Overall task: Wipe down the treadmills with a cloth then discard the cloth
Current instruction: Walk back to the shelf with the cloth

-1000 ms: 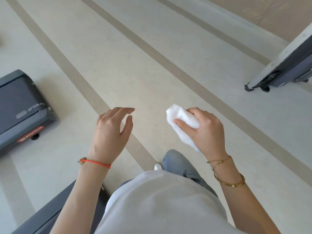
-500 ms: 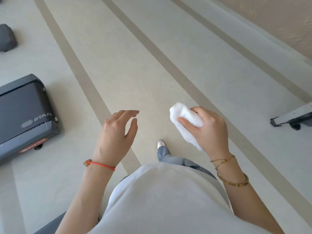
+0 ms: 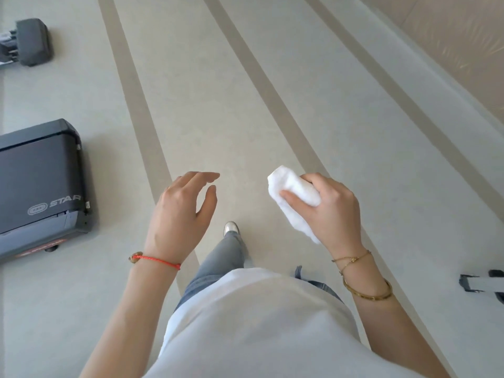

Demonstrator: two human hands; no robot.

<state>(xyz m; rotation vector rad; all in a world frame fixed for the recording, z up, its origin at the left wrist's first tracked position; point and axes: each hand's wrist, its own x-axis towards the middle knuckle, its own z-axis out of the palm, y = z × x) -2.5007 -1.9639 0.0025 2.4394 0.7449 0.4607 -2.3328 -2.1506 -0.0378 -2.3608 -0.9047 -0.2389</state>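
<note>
My right hand [image 3: 331, 211] grips a crumpled white cloth [image 3: 293, 199], held in the air in front of my body. My left hand [image 3: 180, 214] hangs beside it with relaxed, slightly bent fingers and holds nothing. The rear end of a dark grey treadmill [image 3: 41, 184] lies on the floor at the left, well away from both hands. Another dark treadmill end [image 3: 32, 42] shows at the far top left.
A pale floor with darker stripes [image 3: 261, 85] runs ahead of me. A grey machine foot [image 3: 482, 283] sticks in at the right edge. A beige wall [image 3: 450, 31] rises at the top right. My foot [image 3: 231, 227] is stepping forward.
The view has advanced along the floor: the left treadmill slid lower and closer, a second one appeared at top left, and the machine at the right dropped to the edge. Both hands kept their poses.
</note>
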